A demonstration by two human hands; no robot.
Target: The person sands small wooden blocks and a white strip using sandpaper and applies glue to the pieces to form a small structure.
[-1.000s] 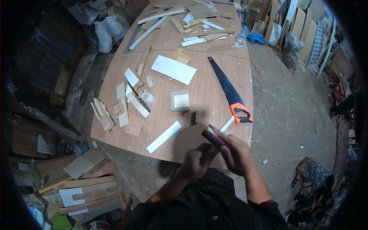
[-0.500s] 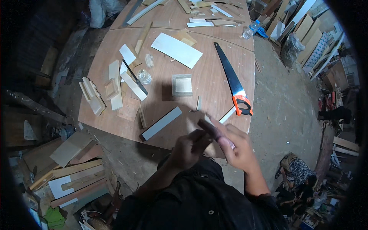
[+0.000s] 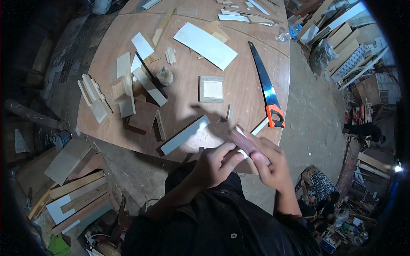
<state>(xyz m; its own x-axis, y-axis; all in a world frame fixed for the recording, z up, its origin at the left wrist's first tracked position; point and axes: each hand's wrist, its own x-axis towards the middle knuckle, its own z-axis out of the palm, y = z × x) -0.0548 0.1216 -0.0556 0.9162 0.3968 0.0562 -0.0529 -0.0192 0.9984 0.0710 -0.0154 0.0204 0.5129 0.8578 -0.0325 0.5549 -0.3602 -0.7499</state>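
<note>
My right hand (image 3: 269, 164) grips a pinkish-brown block (image 3: 242, 138) with a pale face, blurred by motion, over the table's near edge. My left hand (image 3: 215, 164) is closed on a small pale wood piece (image 3: 242, 154) directly below and left of the block, touching or nearly touching it. Above the hands lie a short wood strip (image 3: 229, 112) and a square wooden box (image 3: 211, 88). A long white-faced strip (image 3: 183, 135) lies to the left. At the right, a handsaw (image 3: 262, 77) with an orange and black handle lies beside a narrow white strip (image 3: 259, 126).
Wood offcuts (image 3: 126, 85), a jar (image 3: 165, 76), a white board (image 3: 205, 45) and a water bottle (image 3: 282, 35) are on the table (image 3: 166, 106). Stacked boards (image 3: 72, 200) stand lower left. A crouching person (image 3: 318, 192) and another in dark clothes (image 3: 367, 132) are at the right.
The block in my right hand has shifted slightly and tilted. My left hand has moved up to it, with a pale piece now showing. The view has shifted, moving the table upward in frame.
</note>
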